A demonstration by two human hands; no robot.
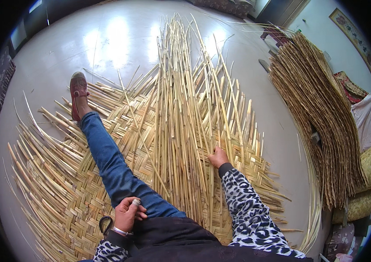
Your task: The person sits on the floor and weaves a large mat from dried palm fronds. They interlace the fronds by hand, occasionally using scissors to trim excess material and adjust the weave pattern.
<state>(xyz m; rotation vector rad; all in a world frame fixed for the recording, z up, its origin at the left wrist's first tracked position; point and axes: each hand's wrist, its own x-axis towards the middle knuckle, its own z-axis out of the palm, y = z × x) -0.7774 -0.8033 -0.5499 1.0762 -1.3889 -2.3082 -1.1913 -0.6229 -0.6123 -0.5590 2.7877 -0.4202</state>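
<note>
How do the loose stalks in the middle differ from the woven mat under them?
The loose stalks lie roughly side by side, pointing away from the person, while the woven mat has strips crossing over and under each other.
The loose stalks are heaped in a long, narrow band; the woven mat spreads much wider beneath them.
The loose stalks look slim and rounded, whereas the woven mat's strips look flattened.
Both are straw-yellow.

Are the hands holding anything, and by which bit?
The right hand seems to pinch one of the long reeds, though exactly where along it can't be told. The left hand, curled by the jeans leg, shows nothing held.
</note>
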